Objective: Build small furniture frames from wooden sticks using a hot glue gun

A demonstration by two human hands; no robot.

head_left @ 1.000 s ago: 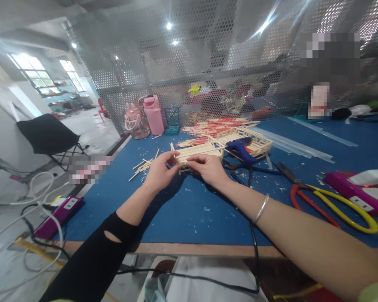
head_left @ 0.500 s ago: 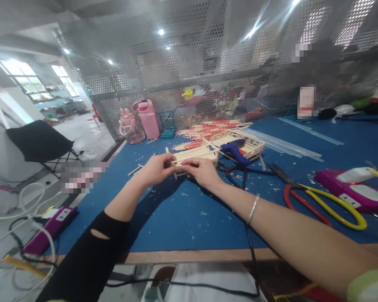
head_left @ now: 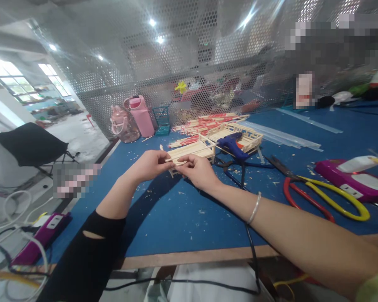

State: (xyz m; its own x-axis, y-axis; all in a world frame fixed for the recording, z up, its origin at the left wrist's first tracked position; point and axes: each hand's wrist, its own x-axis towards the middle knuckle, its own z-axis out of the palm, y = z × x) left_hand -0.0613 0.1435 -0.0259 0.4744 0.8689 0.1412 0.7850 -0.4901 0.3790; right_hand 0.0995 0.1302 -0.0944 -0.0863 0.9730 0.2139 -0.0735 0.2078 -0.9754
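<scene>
Two bare hands meet over a blue table [head_left: 189, 214], seen from above and behind. The left hand [head_left: 149, 164] is loosely curled, thumb and fingertips pinched on the left end of a thin wooden stick [head_left: 176, 158]. The right hand [head_left: 198, 170] is curled the same way, its fingertips pinching the stick just beside the left hand's grip. The stick is held level just above the table, close against the near edge of a small frame built from pale wooden sticks [head_left: 193, 149], which stands on the table right behind the hands. A silver bangle [head_left: 254, 208] circles the right wrist; a black sleeve [head_left: 88, 247] covers the left forearm.

Behind the frame lie a blue glue gun [head_left: 231, 144] and a heap of red-and-white sticks [head_left: 204, 123]. To the right are scissors with red and yellow handles [head_left: 327, 199] and a magenta power strip [head_left: 355, 184]. A pink bottle [head_left: 141, 115] stands at the far edge. No writing or brand can be read anywhere; several patches are blurred out.
</scene>
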